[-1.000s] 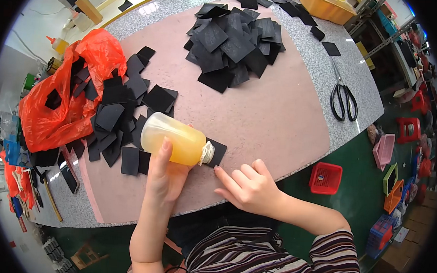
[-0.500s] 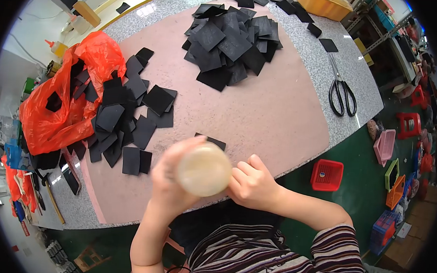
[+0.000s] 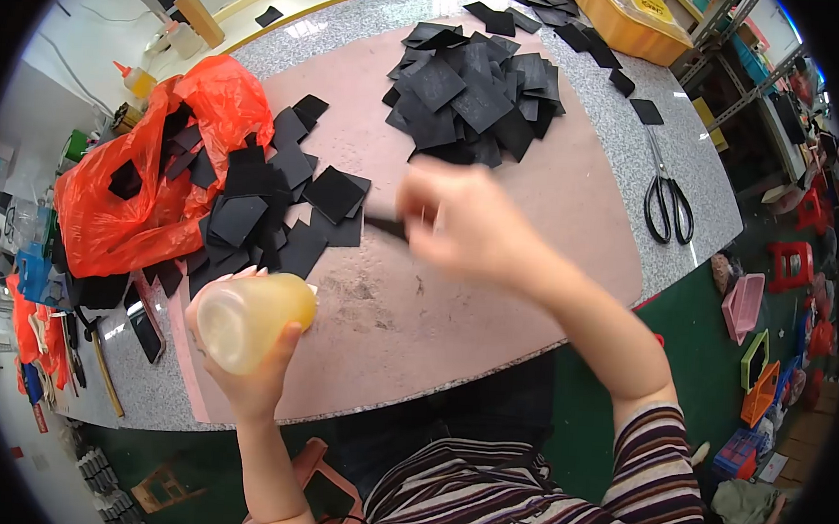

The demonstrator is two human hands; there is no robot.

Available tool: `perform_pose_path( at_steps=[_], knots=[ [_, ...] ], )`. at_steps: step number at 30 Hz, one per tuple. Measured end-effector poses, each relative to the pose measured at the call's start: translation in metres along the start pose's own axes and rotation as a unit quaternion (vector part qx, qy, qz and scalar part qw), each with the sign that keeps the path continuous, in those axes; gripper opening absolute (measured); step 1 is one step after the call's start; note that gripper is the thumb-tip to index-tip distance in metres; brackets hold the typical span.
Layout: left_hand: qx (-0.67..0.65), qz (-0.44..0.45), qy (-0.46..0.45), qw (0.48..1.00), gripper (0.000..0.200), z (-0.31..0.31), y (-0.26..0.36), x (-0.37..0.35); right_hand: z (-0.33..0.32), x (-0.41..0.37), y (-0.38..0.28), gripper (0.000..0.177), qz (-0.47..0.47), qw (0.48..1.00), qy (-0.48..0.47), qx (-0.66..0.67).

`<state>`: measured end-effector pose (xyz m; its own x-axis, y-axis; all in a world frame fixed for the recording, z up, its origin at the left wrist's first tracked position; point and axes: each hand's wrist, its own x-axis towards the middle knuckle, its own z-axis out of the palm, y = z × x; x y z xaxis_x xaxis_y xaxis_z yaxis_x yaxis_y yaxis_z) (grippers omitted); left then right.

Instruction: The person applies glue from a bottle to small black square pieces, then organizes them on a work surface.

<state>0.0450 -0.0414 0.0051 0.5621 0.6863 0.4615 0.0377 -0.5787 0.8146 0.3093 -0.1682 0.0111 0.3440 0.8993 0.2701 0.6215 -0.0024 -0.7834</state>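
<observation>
My left hand (image 3: 247,386) is wrapped round a translucent squeeze bottle (image 3: 236,328) with yellowish contents. It holds the bottle tilted, base toward me, over the near left of the pink mat (image 3: 493,313). Over the mat's middle, my right hand (image 3: 460,217) is smeared by motion. A thin black piece (image 3: 386,226), seen nearly edge-on, is at its fingertips. Black square pieces (image 3: 241,219) lie in a loose heap left of that hand, partly beside and inside a red plastic bag (image 3: 123,223). Beyond the hand is a larger pile of black squares (image 3: 480,94).
Black-handled scissors (image 3: 667,209) lie on the speckled tabletop (image 3: 704,182) at right. An orange-yellow tub (image 3: 631,26) stands at the back. A phone (image 3: 145,331) and a hammer (image 3: 105,374) are at the left edge. Crates and stools are on the green floor at right.
The bottle has moved left and tilted in my left hand. My right hand has come away from the bottle, forward over the mat, and the black piece has shifted with it. The view has shifted slightly.
</observation>
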Motion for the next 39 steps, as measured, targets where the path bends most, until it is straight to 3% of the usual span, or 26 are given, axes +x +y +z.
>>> perform_pose_path(
  at_steps=[2, 3, 4, 6, 8, 10, 14, 15, 16, 18, 20, 21, 22, 25, 26, 28, 31, 33, 34, 35, 38, 39],
  knots=[
    [-0.007, -0.051, 0.03, 0.998, 0.077, -0.008, -0.004, -0.008, -0.03, 0.05, 0.021, 0.018, -0.021, 0.99, 0.139, -0.025],
    [-0.026, -0.064, 0.034, 0.997, 0.077, -0.009, -0.005, -0.012, -0.042, 0.07, 0.033, 0.022, -0.065, 0.943, 0.195, -0.263],
    [-0.045, -0.074, 0.039, 0.995, 0.076, -0.009, -0.006, -0.013, -0.036, 0.079, 0.035, 0.028, -0.082, 0.869, 0.252, -0.418],
    [-0.073, -0.081, 0.041, 0.993, 0.076, -0.007, -0.01, -0.011, -0.008, 0.081, 0.023, 0.017, -0.13, 0.877, 0.166, -0.432],
    [-0.09, -0.087, 0.04, 0.991, 0.076, -0.002, -0.013, -0.015, 0.034, 0.07, 0.02, 0.031, -0.268, 0.919, 0.02, -0.29],
    [-0.131, -0.108, 0.036, 0.985, 0.076, 0.006, -0.012, -0.016, 0.073, 0.057, 0.025, 0.029, -0.256, 0.925, -0.061, -0.274],
    [-0.184, -0.123, 0.002, 0.975, 0.071, 0.018, -0.017, -0.007, 0.087, 0.067, 0.041, 0.026, -0.21, 0.965, 0.017, -0.158],
    [-0.269, -0.149, 0.004, 0.952, 0.068, 0.028, -0.016, 0.001, 0.087, 0.071, 0.044, 0.026, -0.18, 0.977, 0.037, -0.108],
    [-0.352, -0.172, 0.007, 0.92, 0.064, 0.039, -0.017, 0.015, 0.086, 0.074, 0.045, 0.027, -0.151, 0.985, 0.055, -0.06],
    [-0.554, -0.267, 0.002, 0.789, 0.052, 0.054, -0.053, 0.043, 0.067, 0.078, 0.035, 0.022, -0.075, 0.995, 0.059, 0.001],
    [-0.599, -0.308, 0.019, 0.739, 0.044, 0.066, -0.057, 0.065, 0.048, 0.075, 0.04, 0.016, -0.106, 0.973, 0.203, 0.001],
    [-0.564, -0.296, 0.014, 0.771, 0.043, 0.067, -0.059, 0.069, 0.03, 0.062, 0.029, 0.015, -0.065, 0.978, 0.197, 0.031],
    [-0.573, -0.285, -0.003, 0.769, 0.043, 0.062, -0.06, 0.068, 0.012, 0.039, 0.014, 0.013, -0.021, 0.98, 0.191, 0.061],
    [-0.574, -0.258, -0.043, 0.776, 0.047, 0.044, -0.04, 0.049, -0.003, -0.04, 0.003, 0.009, 0.105, 0.984, 0.054, 0.135],
    [-0.597, -0.275, -0.03, 0.753, 0.054, 0.045, -0.028, 0.04, 0.001, -0.062, 0.003, 0.009, 0.137, 0.98, 0.026, 0.142],
    [-0.655, -0.304, -0.1, 0.684, 0.058, 0.058, -0.008, 0.022, 0.013, -0.087, 0.008, 0.008, 0.117, 0.989, 0.058, 0.068],
    [-0.544, -0.386, -0.158, 0.728, 0.061, 0.082, 0.006, -0.005, 0.016, -0.099, 0.005, 0.017, 0.032, 0.993, 0.105, -0.048],
    [-0.496, -0.393, -0.137, 0.762, 0.061, 0.09, 0.002, -0.013, 0.021, -0.112, 0.003, 0.026, -0.027, 0.984, 0.133, -0.111],
    [-0.472, -0.394, -0.127, 0.779, 0.06, 0.093, 0.001, -0.014, 0.023, -0.123, -0.002, 0.028, -0.052, 0.98, 0.097, -0.163],
    [-0.502, -0.411, -0.106, 0.753, 0.063, 0.091, 0.002, -0.014, 0.025, -0.135, -0.008, 0.03, -0.076, 0.972, 0.059, -0.216],
    [-0.375, -0.289, -0.129, 0.871, 0.062, 0.095, 0.02, -0.006, 0.035, -0.153, -0.007, 0.041, -0.118, 0.936, 0.026, -0.331],
    [-0.263, -0.188, -0.173, 0.93, 0.057, 0.096, 0.018, -0.005, 0.036, -0.154, -0.007, 0.04, -0.12, 0.934, 0.025, -0.334]
  ],
)
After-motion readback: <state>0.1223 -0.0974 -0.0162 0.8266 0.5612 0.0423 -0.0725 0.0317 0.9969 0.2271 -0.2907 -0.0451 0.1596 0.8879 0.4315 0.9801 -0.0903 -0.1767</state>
